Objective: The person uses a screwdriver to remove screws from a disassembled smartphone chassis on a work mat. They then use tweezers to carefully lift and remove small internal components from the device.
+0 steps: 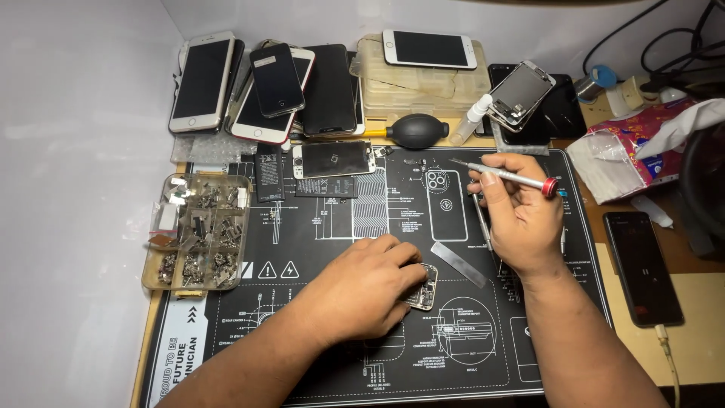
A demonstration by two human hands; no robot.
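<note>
Resting on the black mat [317, 249], a small phone part [423, 289] (half hidden) is pinned under the left hand [362, 291], while a red-capped screwdriver [506, 175] is gripped, raised and not yet applied, by the right hand [517, 219].

- Hands: two, the left hand [362, 291] on one opened phone [421, 287], the right hand [521, 215] gripping one screwdriver [506, 175].
- Metal strips: one [458, 263], just left of the right hand's grip.
- Stacked phones [257, 87]: at least five, far beyond the left hand's grip.
- Parts boxes: one compartment tray [198, 230], left of that grip.
- Dust blowers: one [415, 131].
- Charging phones: one [643, 268], right of the screwdriver grip.
</note>
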